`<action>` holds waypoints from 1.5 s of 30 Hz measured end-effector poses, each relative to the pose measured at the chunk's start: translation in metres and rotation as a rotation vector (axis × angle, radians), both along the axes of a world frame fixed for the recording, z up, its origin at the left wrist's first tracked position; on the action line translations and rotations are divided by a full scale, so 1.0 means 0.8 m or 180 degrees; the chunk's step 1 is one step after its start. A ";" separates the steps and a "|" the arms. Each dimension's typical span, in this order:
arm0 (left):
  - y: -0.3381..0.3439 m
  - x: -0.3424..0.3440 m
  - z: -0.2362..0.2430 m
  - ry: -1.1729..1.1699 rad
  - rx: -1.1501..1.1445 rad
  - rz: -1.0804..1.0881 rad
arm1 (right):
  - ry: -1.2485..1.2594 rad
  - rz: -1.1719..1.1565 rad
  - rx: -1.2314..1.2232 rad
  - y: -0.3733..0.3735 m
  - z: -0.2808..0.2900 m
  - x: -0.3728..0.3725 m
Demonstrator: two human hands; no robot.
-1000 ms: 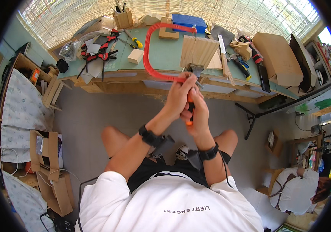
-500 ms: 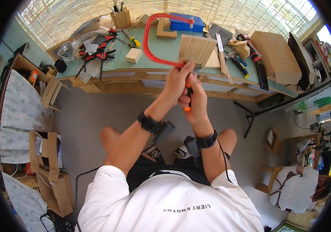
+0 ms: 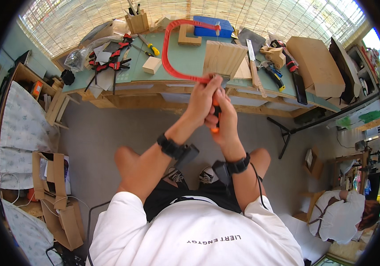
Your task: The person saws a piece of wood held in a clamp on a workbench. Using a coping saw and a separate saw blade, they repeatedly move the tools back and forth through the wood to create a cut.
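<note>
A coping saw with a deep red frame and a black-and-orange handle is held in both my hands. My left hand is closed at the frame's near end, where it meets the handle. Behind and below it, my right hand wraps round the handle. The thin blade runs away from me over a pale wooden board at the bench's front edge. Whether the blade sits in a cut is too fine to tell. My fingers hide part of the saw's near end.
The green workbench carries a small wood block, red-and-black clamps, a yellow screwdriver, a blue case, a metal ruler, pliers and a cardboard box. Another person sits at far right.
The saw and both hands have shifted slightly toward me, with the frame's far end lower in view. My grip looks the same.
</note>
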State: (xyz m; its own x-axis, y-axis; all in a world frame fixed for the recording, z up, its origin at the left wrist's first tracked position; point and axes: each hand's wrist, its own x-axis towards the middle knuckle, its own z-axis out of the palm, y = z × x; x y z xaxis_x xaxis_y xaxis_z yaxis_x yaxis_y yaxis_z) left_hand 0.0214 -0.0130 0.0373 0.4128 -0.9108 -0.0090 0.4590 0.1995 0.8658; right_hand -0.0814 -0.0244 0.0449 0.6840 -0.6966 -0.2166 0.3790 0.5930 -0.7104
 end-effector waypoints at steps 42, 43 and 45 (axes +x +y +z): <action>-0.008 0.008 0.018 -0.0015 0.0369 -0.0009 | -0.0179 -0.0034 0.0015 -0.018 -0.005 0.012; 0.002 0.000 0.002 0.0029 0.0023 -0.0111 | -0.0108 -0.0033 0.0080 0.000 -0.002 -0.001; 0.026 -0.026 -0.016 0.0027 -0.0102 -0.0014 | 0.0126 -0.0123 0.0080 0.028 -0.014 -0.017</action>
